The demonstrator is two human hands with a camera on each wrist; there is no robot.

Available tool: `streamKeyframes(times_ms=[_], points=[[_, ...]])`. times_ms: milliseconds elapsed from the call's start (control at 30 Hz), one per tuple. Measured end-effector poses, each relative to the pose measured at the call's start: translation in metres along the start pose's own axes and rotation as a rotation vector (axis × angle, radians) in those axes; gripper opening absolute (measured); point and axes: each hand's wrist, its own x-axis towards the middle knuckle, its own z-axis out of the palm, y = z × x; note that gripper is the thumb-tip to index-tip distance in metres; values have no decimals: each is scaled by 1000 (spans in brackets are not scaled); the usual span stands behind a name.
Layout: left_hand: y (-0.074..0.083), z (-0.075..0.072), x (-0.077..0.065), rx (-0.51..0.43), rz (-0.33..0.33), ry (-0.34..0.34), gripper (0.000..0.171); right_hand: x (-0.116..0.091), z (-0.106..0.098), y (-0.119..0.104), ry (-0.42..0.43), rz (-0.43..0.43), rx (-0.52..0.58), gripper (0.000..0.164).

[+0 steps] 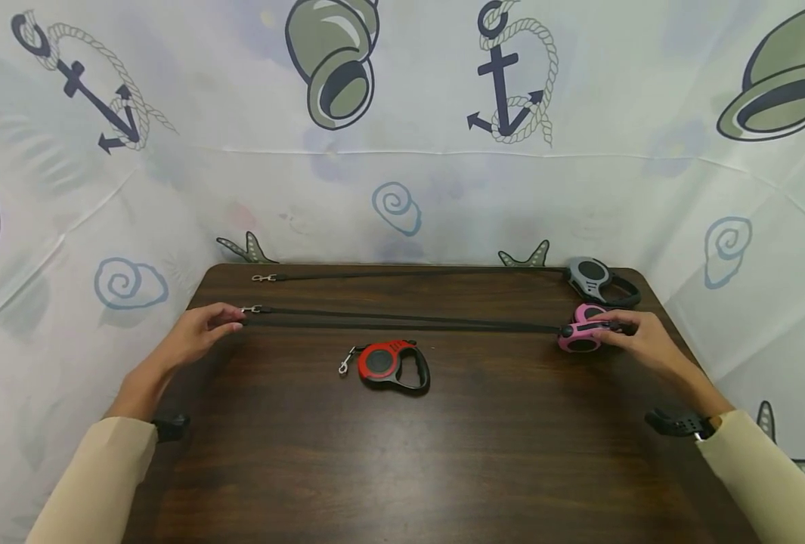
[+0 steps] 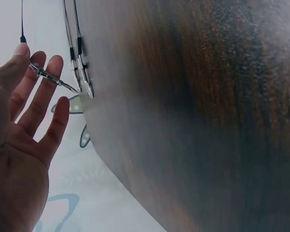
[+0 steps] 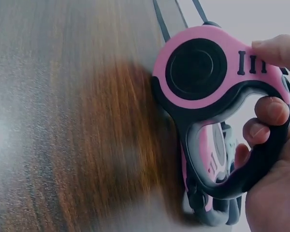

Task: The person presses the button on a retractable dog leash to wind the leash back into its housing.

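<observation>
My right hand (image 1: 640, 344) grips a pink and black retractable dog leash (image 3: 166, 89) by its looped handle, fingers through the opening and thumb on top. From it a black strap (image 1: 402, 327) runs taut across the table to my left hand (image 1: 201, 332). That hand pinches the strap's end between thumb and fingers, the silver snap hook (image 2: 53, 79) lying against the fingers. Just behind the held leash lies a second pink leash (image 1: 587, 310), its strap stretched out with a snap hook (image 1: 252, 309) near my left fingertips. The other left fingers are spread.
A grey retractable leash (image 1: 589, 276) lies at the back right, its strap extended along the rear edge to a snap hook (image 1: 264, 278). A red retractable leash (image 1: 382, 361) with its strap wound in lies mid-table. Patterned cloth (image 1: 402, 113) hangs behind the brown table (image 1: 402, 468).
</observation>
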Motion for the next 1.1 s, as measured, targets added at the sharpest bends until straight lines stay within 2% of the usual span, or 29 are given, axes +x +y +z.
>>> streamKeyframes(times_ms=[333,567,667,800,967,1100], points=[[11,-2,1,-14,66,-12,20,2,-10,18,10,9,176,40],[16,-3,3,-54,88,-51,21,4,-16,17,25,-11,432,37],[18,-4,3,-41,88,-61,22,4,-17,16,23,-34,551,32],[20,-7,3,-7,63,-85,22,4,-18,16,19,-59,648,29],[19,-8,3,20,41,-116,24,5,-19,17,26,-45,623,30],[20,-8,3,21,56,-116,24,4,-19,18,31,-28,595,31]])
